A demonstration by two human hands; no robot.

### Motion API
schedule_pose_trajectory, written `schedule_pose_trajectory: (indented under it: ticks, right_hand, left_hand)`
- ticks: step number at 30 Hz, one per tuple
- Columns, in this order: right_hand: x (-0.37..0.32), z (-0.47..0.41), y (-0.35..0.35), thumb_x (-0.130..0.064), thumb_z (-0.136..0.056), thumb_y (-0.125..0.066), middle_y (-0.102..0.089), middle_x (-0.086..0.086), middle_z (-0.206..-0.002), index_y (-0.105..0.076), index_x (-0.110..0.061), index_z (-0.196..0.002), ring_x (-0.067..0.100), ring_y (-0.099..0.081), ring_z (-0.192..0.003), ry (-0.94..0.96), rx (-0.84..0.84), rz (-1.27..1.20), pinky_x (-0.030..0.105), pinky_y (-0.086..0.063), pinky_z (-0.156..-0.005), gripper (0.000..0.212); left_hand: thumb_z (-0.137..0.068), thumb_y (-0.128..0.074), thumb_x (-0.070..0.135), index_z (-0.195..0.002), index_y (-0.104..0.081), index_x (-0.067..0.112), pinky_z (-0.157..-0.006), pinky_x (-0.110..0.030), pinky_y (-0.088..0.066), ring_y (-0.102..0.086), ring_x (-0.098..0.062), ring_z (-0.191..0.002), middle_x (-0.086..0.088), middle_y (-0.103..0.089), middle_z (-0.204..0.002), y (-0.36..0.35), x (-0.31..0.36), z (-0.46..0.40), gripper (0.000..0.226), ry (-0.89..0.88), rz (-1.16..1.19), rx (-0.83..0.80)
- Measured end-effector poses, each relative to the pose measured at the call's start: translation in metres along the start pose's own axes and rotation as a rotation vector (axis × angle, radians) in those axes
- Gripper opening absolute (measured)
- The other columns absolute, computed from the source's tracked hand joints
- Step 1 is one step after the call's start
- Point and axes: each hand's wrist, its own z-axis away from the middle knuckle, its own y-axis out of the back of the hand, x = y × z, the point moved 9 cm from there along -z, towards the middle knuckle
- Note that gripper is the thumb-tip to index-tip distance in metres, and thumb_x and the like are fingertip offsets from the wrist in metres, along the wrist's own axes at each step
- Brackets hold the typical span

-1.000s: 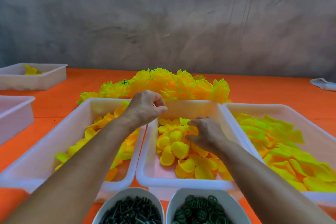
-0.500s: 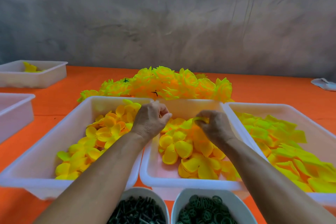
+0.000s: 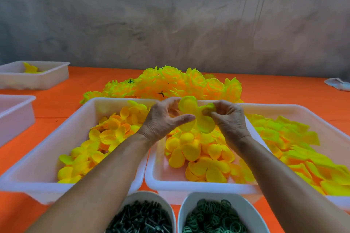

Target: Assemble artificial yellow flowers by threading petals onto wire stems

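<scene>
A yellow petal piece [image 3: 197, 117] with several round lobes hangs above the middle white tray [image 3: 189, 185], held between both hands. My left hand [image 3: 162, 121] pinches its left side with thumb and fingers. My right hand [image 3: 227, 117] pinches its right edge. Loose round yellow petals [image 3: 200, 153] fill the middle tray under the hands. A pile of finished yellow flowers [image 3: 181, 83] lies on the orange table behind the trays. No wire stem shows in either hand.
A left tray [image 3: 47, 161] holds smaller yellow petals, a right tray [image 3: 312, 111] holds pointed yellow-green petals. Two white bowls at the front hold dark green stems [image 3: 140, 217] and green rings [image 3: 214, 217]. Two more white trays [image 3: 37, 79] stand far left. A grey wall is behind.
My right hand has lifted a petal piece out of the middle tray. My left hand has come right and taken hold of it, so both hands now hold it above the tray.
</scene>
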Motion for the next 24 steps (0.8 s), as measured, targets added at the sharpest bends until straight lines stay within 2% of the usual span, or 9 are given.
schedule_pose_trajectory:
  ticks: [4, 6, 9, 10, 14, 17, 19, 22, 24]
  right_hand:
    - [0.002, 0.004, -0.013, 0.012, -0.069, -0.072, -0.060, -0.009, -0.055, -0.061, -0.010, -0.062, -0.001, -0.050, -0.050, -0.036, -0.090, 0.032, 0.016, -0.043, -0.052, 0.025]
    - [0.005, 0.005, -0.016, 0.009, -0.070, -0.072, -0.057, -0.003, -0.055, -0.059, -0.009, -0.061, 0.003, -0.048, -0.047, -0.069, -0.124, 0.039, 0.019, -0.041, -0.046, 0.024]
    - [0.009, 0.006, -0.018, 0.007, -0.072, -0.073, -0.053, -0.006, -0.044, -0.052, -0.006, -0.060, 0.004, -0.046, -0.038, -0.103, -0.161, 0.059, 0.018, -0.036, -0.038, 0.027]
    - [0.010, 0.006, -0.018, 0.006, -0.073, -0.073, -0.053, -0.006, -0.042, -0.050, -0.005, -0.060, 0.005, -0.047, -0.036, -0.112, -0.164, 0.058, 0.017, -0.035, -0.036, 0.028]
    - [0.013, 0.005, -0.015, 0.003, -0.073, -0.074, -0.053, -0.004, -0.041, -0.048, -0.007, -0.059, 0.008, -0.048, -0.032, -0.134, -0.145, 0.033, 0.016, -0.032, -0.035, 0.032]
    - [0.010, 0.005, -0.013, 0.001, -0.073, -0.075, -0.053, -0.005, -0.042, -0.047, -0.010, -0.058, 0.008, -0.050, -0.034, -0.107, -0.124, 0.039, 0.017, -0.036, -0.036, 0.033]
    - [0.009, 0.005, -0.014, -0.001, -0.076, -0.073, -0.059, -0.004, -0.046, -0.053, -0.010, -0.060, 0.008, -0.055, -0.040, -0.101, -0.146, 0.021, 0.018, -0.041, -0.040, 0.027]
    - [0.013, 0.007, -0.019, -0.006, -0.079, -0.069, -0.071, 0.002, -0.067, -0.067, -0.005, -0.080, 0.012, -0.066, -0.059, -0.180, -0.215, -0.065, 0.020, -0.050, -0.053, 0.002]
    - [0.016, 0.007, -0.021, -0.005, -0.080, -0.067, -0.073, 0.008, -0.081, -0.070, -0.004, -0.093, 0.017, -0.069, -0.073, -0.238, -0.240, -0.115, 0.026, -0.056, -0.064, 0.014]
  left_hand:
    - [-0.069, -0.079, 0.007, -0.094, -0.065, 0.014, -0.067, -0.021, -0.055, -0.067, -0.006, -0.074, -0.002, -0.071, -0.084, -0.004, -0.005, 0.000, 0.029, 0.026, 0.216, -0.028]
    - [-0.071, -0.076, -0.001, -0.082, -0.064, 0.013, -0.063, -0.025, -0.054, -0.063, -0.013, -0.070, -0.005, -0.067, -0.077, -0.002, -0.007, 0.000, 0.022, 0.035, 0.240, -0.010]
    - [-0.074, -0.073, -0.003, -0.074, -0.063, 0.012, -0.054, -0.022, -0.048, -0.056, -0.015, -0.065, -0.011, -0.063, -0.072, -0.005, -0.010, 0.001, 0.018, 0.056, 0.246, -0.022]
    - [-0.075, -0.072, -0.004, -0.073, -0.064, 0.011, -0.052, -0.021, -0.047, -0.056, -0.013, -0.063, -0.011, -0.064, -0.070, -0.006, -0.011, 0.001, 0.018, 0.060, 0.256, -0.031]
    - [-0.078, -0.068, -0.006, -0.071, -0.062, 0.012, -0.044, -0.010, -0.040, -0.053, 0.005, -0.048, 0.011, -0.062, -0.053, -0.008, -0.009, 0.001, 0.020, 0.047, 0.284, -0.058]
    - [-0.082, -0.065, -0.004, -0.072, -0.061, 0.013, -0.042, -0.011, -0.038, -0.051, 0.004, -0.045, 0.011, -0.060, -0.051, -0.007, -0.010, 0.002, 0.020, 0.041, 0.272, -0.049]
    - [-0.084, -0.064, -0.004, -0.075, -0.061, 0.011, -0.041, -0.012, -0.038, -0.050, 0.004, -0.045, 0.007, -0.058, -0.056, -0.004, -0.011, 0.002, 0.018, 0.039, 0.257, -0.024]
    - [-0.085, -0.059, -0.009, -0.087, -0.060, 0.006, -0.042, -0.011, -0.039, -0.053, 0.004, -0.048, 0.003, -0.061, -0.064, 0.005, -0.010, 0.000, 0.015, 0.040, 0.310, 0.041]
    - [-0.086, -0.056, -0.012, -0.085, -0.061, 0.010, -0.041, -0.011, -0.039, -0.055, 0.004, -0.049, 0.009, -0.064, -0.061, 0.008, -0.008, -0.001, 0.022, 0.046, 0.347, 0.068]
